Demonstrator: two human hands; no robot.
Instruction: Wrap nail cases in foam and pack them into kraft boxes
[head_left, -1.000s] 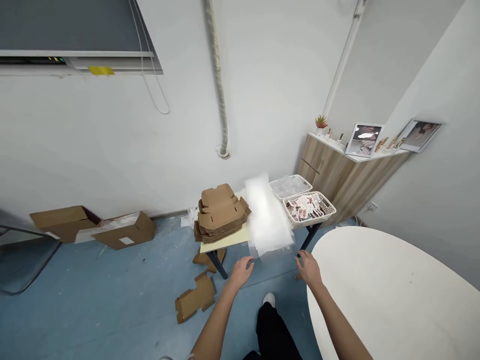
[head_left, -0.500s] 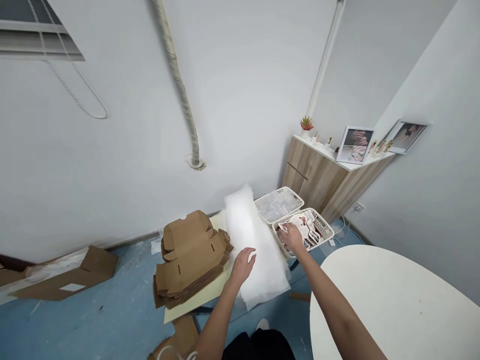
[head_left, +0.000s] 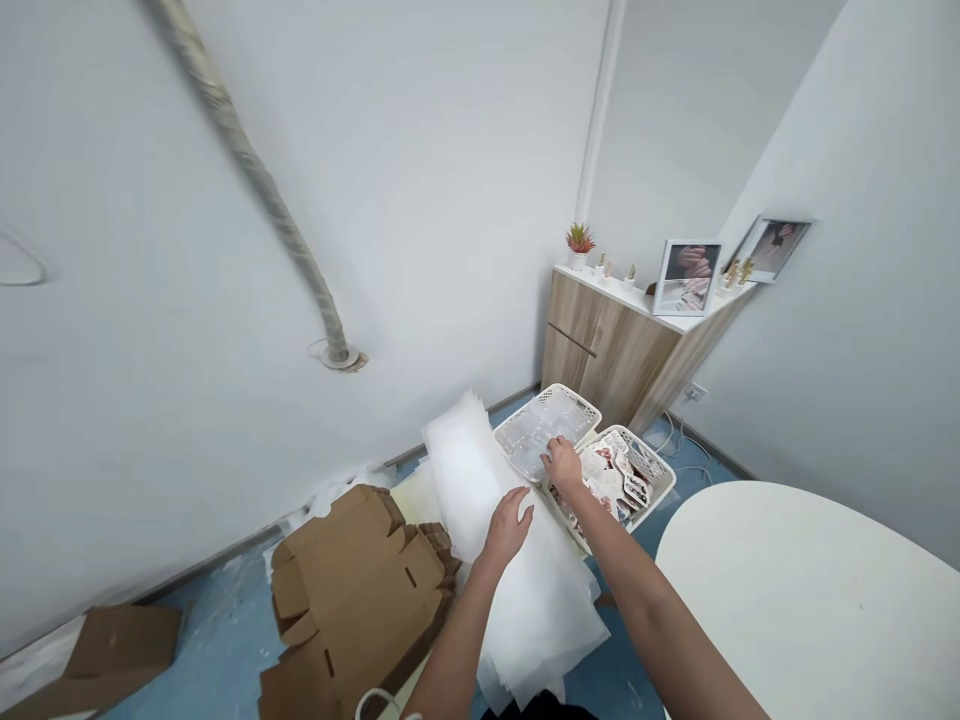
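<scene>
My left hand [head_left: 508,527] rests open on a stack of white foam sheets [head_left: 529,610], which lies on a pale yellow board [head_left: 412,497]. My right hand [head_left: 562,467] reaches over the near rim of a white plastic basket [head_left: 559,395] of clear plastic pieces [head_left: 536,435], its fingers bunched against them. Whether it grips one is hidden. Beside that stands a second white basket [head_left: 656,490] full of printed cards [head_left: 611,475]. A stack of flattened brown cardboard boxes [head_left: 352,590] lies left of the sheets.
A white round table top [head_left: 795,590] fills the lower right. Behind the baskets stands a wooden cabinet [head_left: 607,345] holding a small potted plant and a framed photo. A cardboard box [head_left: 112,650] lies on the blue floor [head_left: 225,620] at lower left, and cables [head_left: 679,445] run along the wall.
My right hand has moved from the printed cards to the clear plastic basket. My left hand stays on the sheets. The view has swung left and closer to the baskets.
</scene>
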